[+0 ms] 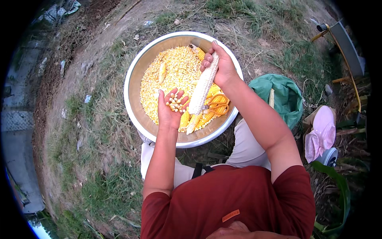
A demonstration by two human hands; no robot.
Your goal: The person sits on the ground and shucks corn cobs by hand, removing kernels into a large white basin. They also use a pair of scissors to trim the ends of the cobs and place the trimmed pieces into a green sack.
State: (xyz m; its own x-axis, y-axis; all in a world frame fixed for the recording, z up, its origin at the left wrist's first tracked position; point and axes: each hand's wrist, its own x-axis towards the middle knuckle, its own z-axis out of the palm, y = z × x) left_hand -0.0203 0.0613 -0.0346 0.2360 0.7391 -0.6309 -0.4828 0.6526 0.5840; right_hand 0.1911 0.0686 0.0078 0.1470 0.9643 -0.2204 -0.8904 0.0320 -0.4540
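Note:
A wide metal basin (131,115) holds a heap of loose corn kernels (185,70). My right hand (222,64) is closed around the upper end of a bare white corn cob (203,86), which slants down over the basin. Palm up, my left hand (171,112) cups several loose kernels (175,103) just left of the cob's lower end. Orange-handled scissors (219,104) rest on yellow corn ears (206,119) at the basin's near right; their blades are partly hidden by the cob. One small ear (162,72) lies on the kernels, and another (199,53) is by the far rim.
Right of the basin stands a green sack (286,95) with a cob piece (271,98) in it. Beyond it are a pink cloth item (322,128) and a yellow-framed metal object (346,47). Dry grass surrounds the basin. My knees are against its near side.

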